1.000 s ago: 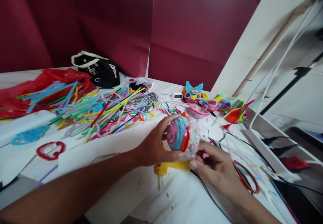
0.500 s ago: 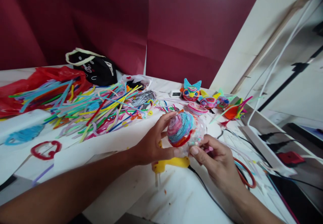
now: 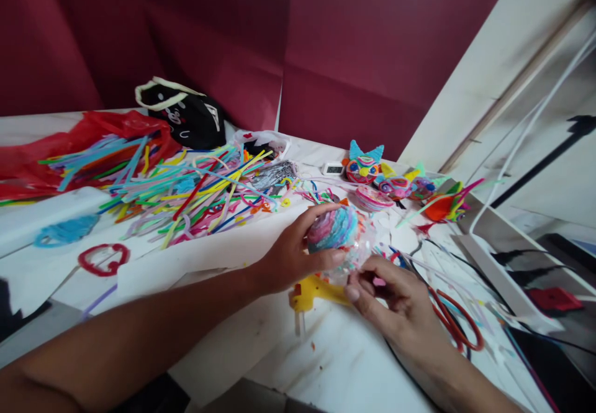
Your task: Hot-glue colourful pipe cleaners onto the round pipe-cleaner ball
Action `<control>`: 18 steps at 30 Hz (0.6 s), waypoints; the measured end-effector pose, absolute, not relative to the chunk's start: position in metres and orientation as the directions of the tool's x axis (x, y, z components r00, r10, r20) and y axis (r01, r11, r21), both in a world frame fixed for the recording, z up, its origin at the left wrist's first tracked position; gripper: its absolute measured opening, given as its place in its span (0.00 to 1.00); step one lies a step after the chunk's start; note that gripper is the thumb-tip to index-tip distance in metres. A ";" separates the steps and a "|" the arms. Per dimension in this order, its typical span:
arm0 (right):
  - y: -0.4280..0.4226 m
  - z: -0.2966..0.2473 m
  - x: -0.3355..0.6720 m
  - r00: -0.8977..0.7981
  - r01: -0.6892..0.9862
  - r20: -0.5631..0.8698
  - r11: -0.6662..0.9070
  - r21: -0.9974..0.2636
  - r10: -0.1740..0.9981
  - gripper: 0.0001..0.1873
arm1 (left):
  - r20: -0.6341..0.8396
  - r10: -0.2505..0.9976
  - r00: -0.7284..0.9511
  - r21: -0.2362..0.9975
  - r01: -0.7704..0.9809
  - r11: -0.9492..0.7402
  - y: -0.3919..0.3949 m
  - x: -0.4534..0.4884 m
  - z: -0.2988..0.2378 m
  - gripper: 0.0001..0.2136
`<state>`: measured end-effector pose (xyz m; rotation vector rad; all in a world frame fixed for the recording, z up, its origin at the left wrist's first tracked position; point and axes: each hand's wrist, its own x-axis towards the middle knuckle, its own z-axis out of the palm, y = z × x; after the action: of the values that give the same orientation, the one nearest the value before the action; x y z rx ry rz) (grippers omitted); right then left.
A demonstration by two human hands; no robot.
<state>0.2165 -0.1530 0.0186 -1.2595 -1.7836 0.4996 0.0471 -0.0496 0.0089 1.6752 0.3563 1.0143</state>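
Note:
My left hand [image 3: 298, 254] is closed around a clear plastic ball [image 3: 336, 228] that is partly coiled with pink, blue and purple pipe cleaners. Its right side [image 3: 361, 250] shows see-through plastic with colourful bits. Close to the ball's lower right edge, my right hand [image 3: 388, 295] is pinched shut, and a small pink piece [image 3: 379, 282] shows between its fingers; its exact kind is unclear. Below the ball, a yellow hot glue gun [image 3: 313, 294] lies on the white table, its handle partly behind my right hand.
Loose pipe cleaners [image 3: 205, 189] spill from a red plastic bag [image 3: 112, 126] at left. Beyond the ball stand a finished owl-like figure [image 3: 362, 167] and other colourful figures. Orange-handled scissors [image 3: 459, 326] lie at right, beside a white tray [image 3: 493, 270] with plugs.
The ball has turned slightly in my left hand, showing less of its red and orange band. My right fingertips have shifted a little down and left. The camera view has shifted slightly.

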 end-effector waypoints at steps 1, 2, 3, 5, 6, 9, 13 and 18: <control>-0.153 0.020 0.221 -0.122 0.562 0.402 0.397 -0.725 0.907 0.05 | 0.444 0.681 0.583 0.894 -0.242 -0.376 -0.048 0.046 0.009 0.29; -0.153 0.021 0.226 -0.133 0.575 0.389 0.391 -0.719 0.911 0.05 | 0.449 0.684 0.575 0.891 -0.232 -0.390 -0.045 0.046 0.009 0.30; -0.152 0.021 0.232 -0.143 0.587 0.386 0.392 -0.709 0.912 0.08 | 0.453 0.691 0.563 0.889 -0.226 -0.399 -0.043 0.045 0.009 0.31; -0.149 0.017 0.243 -0.142 0.608 0.390 0.391 -0.691 0.910 0.13 | 0.463 0.719 0.519 0.886 -0.232 -0.403 -0.038 0.044 0.009 0.34; -0.147 0.014 0.247 -0.136 0.623 0.399 0.392 -0.677 0.907 0.15 | 0.456 0.742 0.491 0.890 -0.247 -0.383 -0.036 0.044 0.010 0.36; -0.139 0.006 0.253 -0.132 0.712 0.459 0.407 -0.572 0.878 0.17 | 0.403 0.786 0.468 0.912 -0.277 -0.303 -0.031 0.044 0.011 0.38; -0.134 0.003 0.247 -0.208 0.810 0.417 0.395 -0.434 0.885 0.15 | 0.366 0.829 0.423 0.921 -0.291 -0.258 -0.027 0.046 0.015 0.37; -0.130 0.003 0.242 -0.285 0.800 0.473 0.479 -0.361 0.833 0.10 | 0.328 0.859 0.392 0.932 -0.284 -0.226 -0.024 0.047 0.015 0.36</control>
<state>0.2420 -0.1299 0.0029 -1.3450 -2.1141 0.0700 0.0470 -0.0237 0.0152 1.4165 0.5571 1.1655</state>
